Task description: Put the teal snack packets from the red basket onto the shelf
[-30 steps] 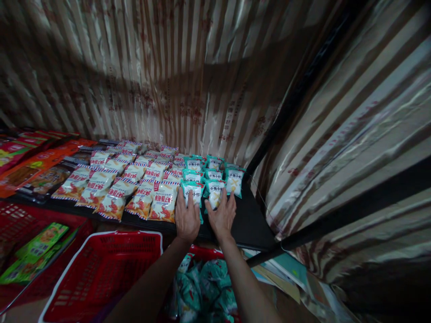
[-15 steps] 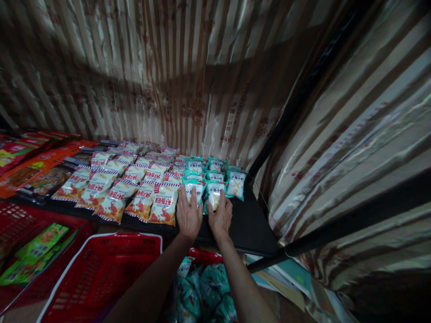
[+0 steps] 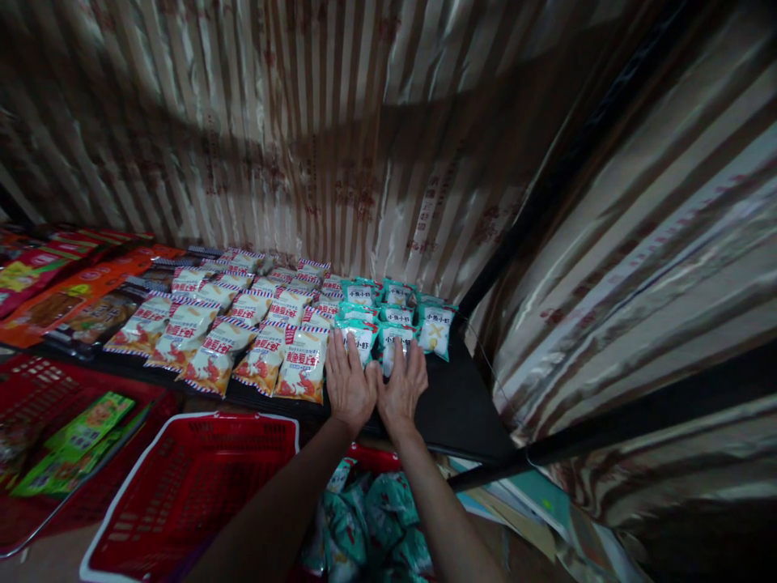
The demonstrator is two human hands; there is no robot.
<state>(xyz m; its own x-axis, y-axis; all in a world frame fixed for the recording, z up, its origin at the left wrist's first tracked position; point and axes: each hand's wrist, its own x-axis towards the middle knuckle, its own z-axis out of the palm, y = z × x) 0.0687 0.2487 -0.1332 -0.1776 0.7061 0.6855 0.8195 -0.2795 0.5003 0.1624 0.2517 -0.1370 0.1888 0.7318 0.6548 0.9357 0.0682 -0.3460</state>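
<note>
Both hands on the shelf (image 3: 464,409), near its front edge, toward the right end. Left hand (image 3: 350,387): flat, fingers stretched out over the left front teal packet (image 3: 365,346), no grasp visible. Right hand (image 3: 401,387): same pose, fingers spread on the right front teal packet (image 3: 389,353), not clenched. Thumbs meet or nearly meet between the two (can't tell if they actually touch).

Teal packets sit in two columns running from the front edge toward the back edge: middle teal packets (image 3: 398,317) right behind the front pair, rear teal packets (image 3: 363,293) by the back edge. One outer teal packet (image 3: 435,335) leans slightly, just right of the columns, closest to the right end.

Left of the teal block: rows of white-and-orange packets (image 3: 302,361) with striped ends, beside it along the front edge. Farther toward the left end: dark packs (image 3: 100,314), then orange packs (image 3: 78,290).

Below the front edge: red basket (image 3: 375,458) of loose teal packets (image 3: 388,502) under the forearms (partly hidden), white-rimmed red basket (image 3: 194,453) to its left. Striped sheeting (image 3: 340,154) behind the back edge.
</note>
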